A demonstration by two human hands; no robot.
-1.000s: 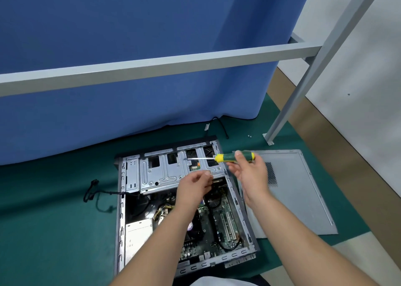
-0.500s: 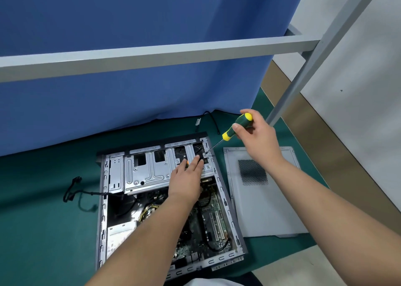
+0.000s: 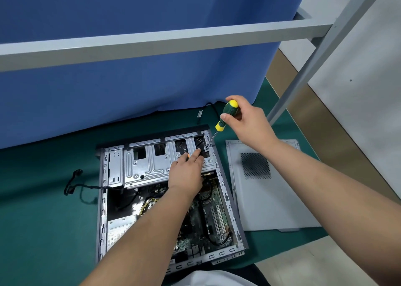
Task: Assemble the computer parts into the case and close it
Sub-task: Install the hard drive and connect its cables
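right hand (image 3: 249, 123) grips screwdriver (image 3: 225, 117) – tip at case (image 3: 227, 199) corner; left hand (image 3: 186, 172) flat, fingers straight.

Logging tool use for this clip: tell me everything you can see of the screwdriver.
The screwdriver has a dark green handle with a yellow cap and yellow collar, plastic or rubber by its look, and a thin bare metal shaft. It tilts, handle up and to the right, tip down at the far right corner of the open computer case, on the metal drive bracket. The right hand grips the handle. The tip is too small to make out.
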